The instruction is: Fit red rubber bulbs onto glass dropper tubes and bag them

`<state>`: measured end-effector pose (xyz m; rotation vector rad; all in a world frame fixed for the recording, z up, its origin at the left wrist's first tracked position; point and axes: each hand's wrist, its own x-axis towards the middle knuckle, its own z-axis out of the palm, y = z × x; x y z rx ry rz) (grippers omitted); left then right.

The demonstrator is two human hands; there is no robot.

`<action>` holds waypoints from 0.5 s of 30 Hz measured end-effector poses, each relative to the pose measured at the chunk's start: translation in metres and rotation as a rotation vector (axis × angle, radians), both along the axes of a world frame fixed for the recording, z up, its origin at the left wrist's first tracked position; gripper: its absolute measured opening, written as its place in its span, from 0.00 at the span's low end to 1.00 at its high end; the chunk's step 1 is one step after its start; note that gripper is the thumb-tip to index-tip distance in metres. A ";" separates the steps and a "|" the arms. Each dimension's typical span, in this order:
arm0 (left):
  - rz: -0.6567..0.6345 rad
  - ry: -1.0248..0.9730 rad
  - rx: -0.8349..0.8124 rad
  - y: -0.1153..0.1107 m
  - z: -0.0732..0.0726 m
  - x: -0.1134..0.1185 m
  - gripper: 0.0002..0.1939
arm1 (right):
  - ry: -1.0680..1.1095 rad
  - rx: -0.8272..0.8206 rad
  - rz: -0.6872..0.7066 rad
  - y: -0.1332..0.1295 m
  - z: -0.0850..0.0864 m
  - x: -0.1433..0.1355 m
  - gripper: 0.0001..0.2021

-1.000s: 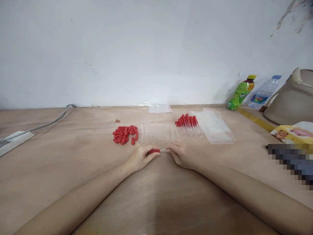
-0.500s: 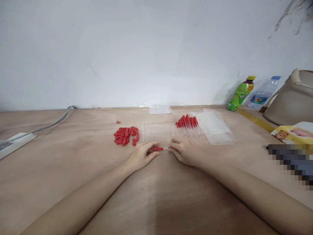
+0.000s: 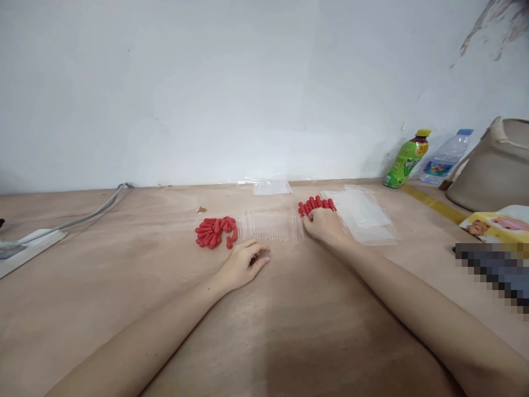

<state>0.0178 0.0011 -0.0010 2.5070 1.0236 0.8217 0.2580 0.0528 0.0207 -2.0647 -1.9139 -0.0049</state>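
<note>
My left hand (image 3: 244, 264) rests on the table with thumb and fingers apart and nothing between them. At the pile of red-capped droppers (image 3: 317, 203), my right hand (image 3: 325, 225) has its fingers closed near the caps; it covers the clear stems, and its fingertips seem to be on a dropper at the pile's left side. Loose red rubber bulbs (image 3: 212, 231) lie in a heap left of centre, with a single bulb (image 3: 229, 242) at its lower right edge. Between the two piles, clear tubes (image 3: 270, 226) are lined up side by side.
Clear plastic bags (image 3: 367, 215) lie right of the droppers, another bag (image 3: 271, 188) near the wall. Bottles (image 3: 407, 160), a grey-beige bag (image 3: 491, 165) and a yellow packet (image 3: 496, 227) stand or lie at right. A power strip (image 3: 33, 251) with a cable is at left.
My right hand has moved up and right to the capped droppers. The red-capped dropper that was between my hands is gone from there, and my left hand has let go of it.
</note>
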 end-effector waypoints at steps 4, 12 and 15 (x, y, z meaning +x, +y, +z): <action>0.002 0.015 -0.005 -0.001 0.003 0.000 0.09 | -0.019 -0.017 -0.044 0.003 -0.003 -0.008 0.17; -0.009 0.035 0.007 -0.001 0.004 0.001 0.09 | -0.012 -0.023 -0.087 0.005 -0.006 -0.008 0.21; -0.012 0.029 0.007 -0.001 0.004 0.001 0.09 | -0.037 0.010 -0.061 0.004 -0.004 -0.006 0.21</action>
